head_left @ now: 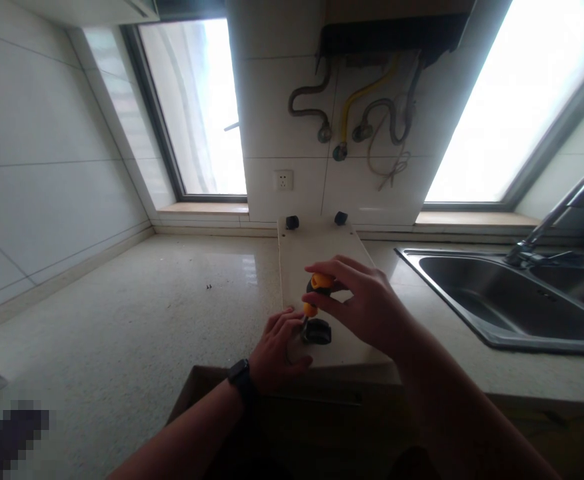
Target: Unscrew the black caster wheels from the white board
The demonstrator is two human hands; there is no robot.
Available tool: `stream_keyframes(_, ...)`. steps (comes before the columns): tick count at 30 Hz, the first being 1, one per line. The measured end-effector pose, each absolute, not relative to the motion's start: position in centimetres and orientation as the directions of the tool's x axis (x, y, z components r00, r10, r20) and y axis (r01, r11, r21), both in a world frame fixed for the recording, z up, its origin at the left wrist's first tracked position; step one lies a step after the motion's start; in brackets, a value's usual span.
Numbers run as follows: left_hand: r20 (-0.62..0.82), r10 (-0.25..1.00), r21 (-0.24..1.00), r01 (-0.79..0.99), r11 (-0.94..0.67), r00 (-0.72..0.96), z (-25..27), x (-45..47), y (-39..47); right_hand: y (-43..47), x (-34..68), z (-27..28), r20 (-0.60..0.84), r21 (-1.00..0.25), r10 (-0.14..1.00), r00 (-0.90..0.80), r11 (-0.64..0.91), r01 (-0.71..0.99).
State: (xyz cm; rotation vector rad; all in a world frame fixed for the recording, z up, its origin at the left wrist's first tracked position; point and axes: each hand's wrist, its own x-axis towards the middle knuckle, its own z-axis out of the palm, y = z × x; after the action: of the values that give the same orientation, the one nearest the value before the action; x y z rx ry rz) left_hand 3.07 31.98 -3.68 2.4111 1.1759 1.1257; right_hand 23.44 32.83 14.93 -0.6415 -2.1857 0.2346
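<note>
A yellow-and-black screwdriver (pixel 311 309) is gripped by its handle in my right hand (pixel 365 297), with the shaft pointing down. Its tip meets the near end of a white board (pixel 317 250), at the base of a black caster wheel (pixel 318 332). Just left of that caster, my left hand (pixel 279 350) lies on the board with fingers stretched out, close to the screwdriver tip. Two more black casters, a left one (pixel 292 223) and a right one (pixel 341 218), stand at the board's far end. The screw itself is hidden.
The board lies on a speckled countertop (pixel 122 313). To the right is a steel double sink (pixel 477 333) with a faucet (pixel 547 223). Small dark bits (pixel 209 287) lie on the counter at left. A wall socket (pixel 283 180) and hoses (pixel 352 100) are behind.
</note>
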Motion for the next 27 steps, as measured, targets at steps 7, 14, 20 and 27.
stream_keyframes(7, 0.554, 0.738, 0.476, 0.580, -0.661, 0.386, -3.8, 3.1, 32.0, 33.3, 23.9, 16.0, 0.469, -0.512, 0.533, -0.705, 0.814, 0.274)
stream_keyframes(14, 0.553, 0.740, 0.487, 0.572, -0.660, 0.383, -3.7, 3.1, 31.9, 33.5, 22.9, 16.3, 0.569, -0.397, 0.620, -0.540, 0.783, 0.479)
stream_keyframes(20, 0.527, 0.780, 0.560, 0.552, -0.618, 0.338, -3.0, 3.0, 31.8, 33.3, 23.6, 16.2, 0.556, -0.445, 0.606, -0.569, 0.795, 0.412)
stream_keyframes(27, 0.533, 0.811, 0.690, 0.431, -0.581, 0.240, 1.2, 3.3, 32.1, 34.1, 25.2, 16.7, 0.403, -0.540, 0.613, -0.680, 0.759, 0.364)
